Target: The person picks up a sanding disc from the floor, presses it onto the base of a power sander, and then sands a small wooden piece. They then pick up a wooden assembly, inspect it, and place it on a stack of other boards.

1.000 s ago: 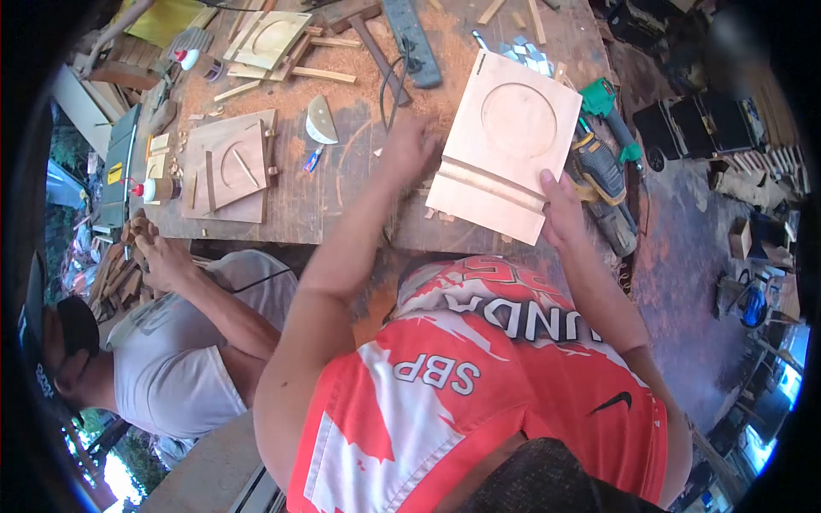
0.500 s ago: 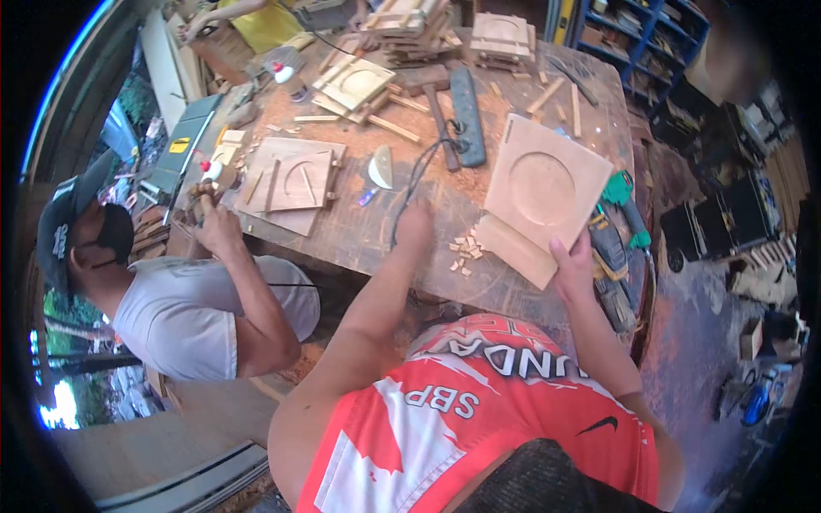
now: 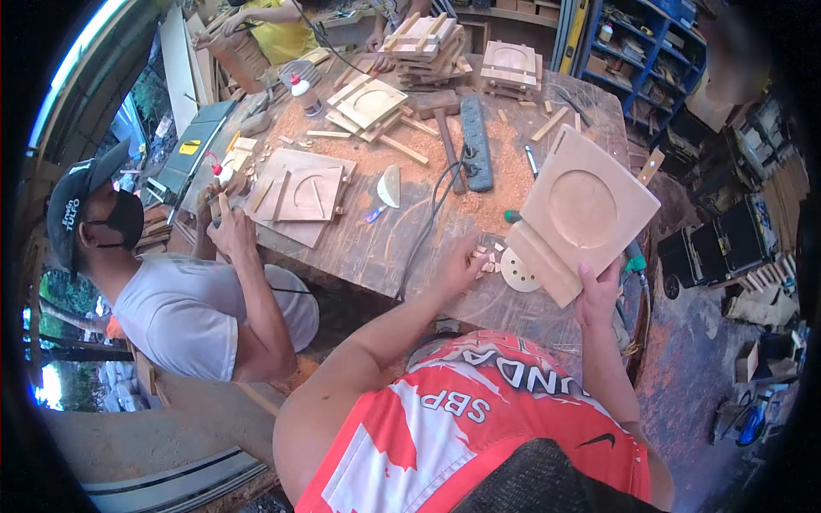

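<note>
A pale wooden board with a round recess [image 3: 583,209] is tilted up, its lower right edge in my right hand [image 3: 600,291]. A thick wooden strip [image 3: 547,261] runs along the board's lower left side. My left hand [image 3: 459,267] is at several small wood pieces [image 3: 491,256], its fingers apart and slightly bent; whether it touches them is unclear. Between the pieces and the strip shows a pale round disc with holes [image 3: 519,271], partly hidden by the strip.
On the worktable [image 3: 368,248] are a power strip [image 3: 476,141] with a cable, a hammer [image 3: 451,150], a glue bottle [image 3: 306,94] and stacked wooden frames [image 3: 425,51]. A co-worker [image 3: 180,291] works at the left; others stand behind. Blue shelves [image 3: 641,60] are at the back right.
My left hand has moved from beside the cable to the small wood pieces. The board has shifted right in my right hand, and the disc with holes now shows. The camera view has shifted.
</note>
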`<state>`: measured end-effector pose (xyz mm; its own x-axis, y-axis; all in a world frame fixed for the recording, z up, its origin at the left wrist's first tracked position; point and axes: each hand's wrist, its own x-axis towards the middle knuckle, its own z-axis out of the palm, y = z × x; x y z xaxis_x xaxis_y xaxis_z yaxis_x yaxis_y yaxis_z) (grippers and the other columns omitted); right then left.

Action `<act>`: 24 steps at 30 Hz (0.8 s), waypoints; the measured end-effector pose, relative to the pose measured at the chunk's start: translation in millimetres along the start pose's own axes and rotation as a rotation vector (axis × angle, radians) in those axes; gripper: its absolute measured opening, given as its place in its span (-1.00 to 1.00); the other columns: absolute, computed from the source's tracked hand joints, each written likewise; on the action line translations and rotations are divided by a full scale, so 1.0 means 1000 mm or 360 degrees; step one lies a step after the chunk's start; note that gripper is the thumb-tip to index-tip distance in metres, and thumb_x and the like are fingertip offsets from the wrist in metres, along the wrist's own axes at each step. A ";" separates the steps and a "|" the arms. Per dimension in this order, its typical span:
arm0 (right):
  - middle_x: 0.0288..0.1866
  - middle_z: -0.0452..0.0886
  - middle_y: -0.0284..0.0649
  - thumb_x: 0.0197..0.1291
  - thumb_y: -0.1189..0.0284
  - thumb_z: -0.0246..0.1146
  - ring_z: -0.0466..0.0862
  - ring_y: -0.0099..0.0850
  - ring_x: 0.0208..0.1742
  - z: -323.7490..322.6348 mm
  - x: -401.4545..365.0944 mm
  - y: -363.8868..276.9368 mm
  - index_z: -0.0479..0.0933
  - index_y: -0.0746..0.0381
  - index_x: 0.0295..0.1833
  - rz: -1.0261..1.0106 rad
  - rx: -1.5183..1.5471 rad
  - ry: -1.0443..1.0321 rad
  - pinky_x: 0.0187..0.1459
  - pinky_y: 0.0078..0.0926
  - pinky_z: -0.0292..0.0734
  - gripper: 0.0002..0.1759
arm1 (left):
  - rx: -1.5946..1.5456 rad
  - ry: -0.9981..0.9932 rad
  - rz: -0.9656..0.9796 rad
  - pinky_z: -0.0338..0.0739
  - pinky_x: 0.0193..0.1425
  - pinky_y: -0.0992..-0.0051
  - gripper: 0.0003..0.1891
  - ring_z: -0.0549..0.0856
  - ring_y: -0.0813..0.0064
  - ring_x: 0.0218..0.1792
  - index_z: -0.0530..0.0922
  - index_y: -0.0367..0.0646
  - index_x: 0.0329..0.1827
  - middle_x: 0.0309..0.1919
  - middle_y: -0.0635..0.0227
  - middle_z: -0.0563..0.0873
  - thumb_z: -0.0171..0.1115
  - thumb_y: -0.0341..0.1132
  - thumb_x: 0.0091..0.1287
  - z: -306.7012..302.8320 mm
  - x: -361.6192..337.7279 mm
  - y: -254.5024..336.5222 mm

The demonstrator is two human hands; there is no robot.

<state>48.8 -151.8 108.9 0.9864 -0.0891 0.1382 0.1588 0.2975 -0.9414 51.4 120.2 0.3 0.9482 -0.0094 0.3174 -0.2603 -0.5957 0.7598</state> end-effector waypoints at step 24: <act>0.40 0.37 -0.12 0.25 0.50 0.29 0.43 -0.25 0.39 0.025 0.035 -0.007 0.12 0.26 0.49 -0.0062 0.0055 0.0176 0.39 -0.21 0.37 -0.25 | -0.0228 -0.0272 0.0211 0.46 0.18 0.17 -0.63 0.60 0.08 0.05 0.53 -0.15 0.16 -0.04 0.10 0.63 0.11 -0.47 0.28 0.043 0.032 -0.020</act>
<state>82.8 -133.1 128.3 0.9689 -0.2053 0.1380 0.2004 0.3243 -0.9245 95.1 97.3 -28.6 0.9180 -0.2225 0.3284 -0.3958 -0.4603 0.7946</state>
